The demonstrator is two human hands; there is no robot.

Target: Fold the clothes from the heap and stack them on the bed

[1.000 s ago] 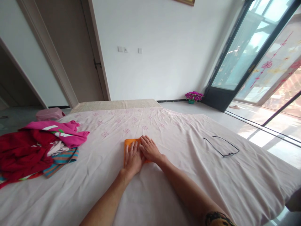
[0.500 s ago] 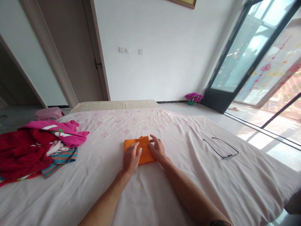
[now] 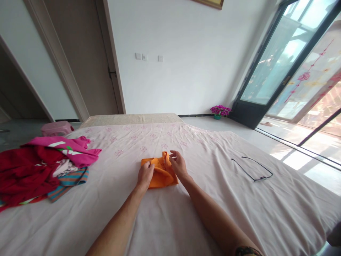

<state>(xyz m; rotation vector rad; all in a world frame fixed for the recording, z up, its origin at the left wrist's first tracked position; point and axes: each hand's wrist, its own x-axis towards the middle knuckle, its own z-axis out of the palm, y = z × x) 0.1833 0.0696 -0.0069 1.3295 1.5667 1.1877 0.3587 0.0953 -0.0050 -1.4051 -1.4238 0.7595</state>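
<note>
A folded piece of orange cloth point(image 3: 160, 177), seemingly a garment, lies on the bed between my hands. Its upper layer bulges up, and a narrow fold stands raised near the far right edge. At its left side, my left hand point(image 3: 145, 175) is closed on the cloth, thumb on top. My right hand point(image 3: 179, 165) is at the far right corner with bent fingers around the raised fold; the contact of its fingertips is partly hidden.
Piled clothes point(image 3: 29, 167) in red, pink and stripes lie at the left. Black-framed glasses point(image 3: 254, 179) rest on the pale flowered sheet point(image 3: 207, 213) at the right. A pink stool point(image 3: 57, 128) stands beyond the pile, and potted purple flowers point(image 3: 220, 110) stand by the glass door.
My left hand has gone from lying spread on the cloth to gripping its left part. The upper layer has lifted and bunched, with a fold rising beside my right hand's fingers.
</note>
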